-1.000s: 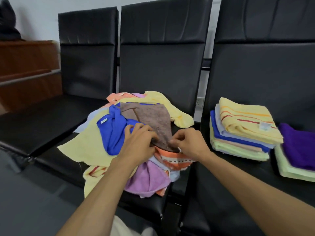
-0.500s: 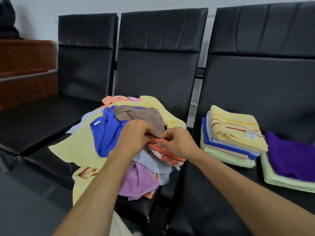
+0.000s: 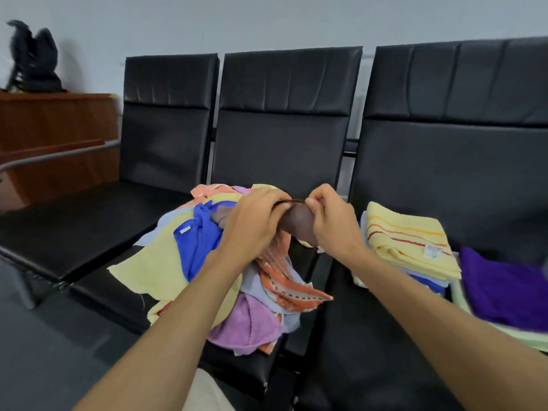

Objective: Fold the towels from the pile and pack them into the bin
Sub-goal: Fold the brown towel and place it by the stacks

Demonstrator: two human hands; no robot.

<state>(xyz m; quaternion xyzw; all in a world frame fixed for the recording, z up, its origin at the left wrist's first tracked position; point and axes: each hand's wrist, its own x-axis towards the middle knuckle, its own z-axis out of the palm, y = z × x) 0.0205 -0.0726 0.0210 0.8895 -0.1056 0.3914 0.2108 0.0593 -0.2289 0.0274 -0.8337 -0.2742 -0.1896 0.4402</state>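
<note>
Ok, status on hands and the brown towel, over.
Both pinching: left hand, right hand on its top edge. The brown towel hangs bunched above the pile. Nothing blocking; no bin in view.

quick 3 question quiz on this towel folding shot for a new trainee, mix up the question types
1. Which towel do the left hand and the right hand pinch by its top edge?
A) blue towel
B) brown towel
C) purple towel
2. True or false: a yellow striped towel tops the folded stack on the right seat.
3. Fill in: the unfolded pile lies on the ___ one of the three black chairs.
Key: 1 B; 2 true; 3 middle.
</note>
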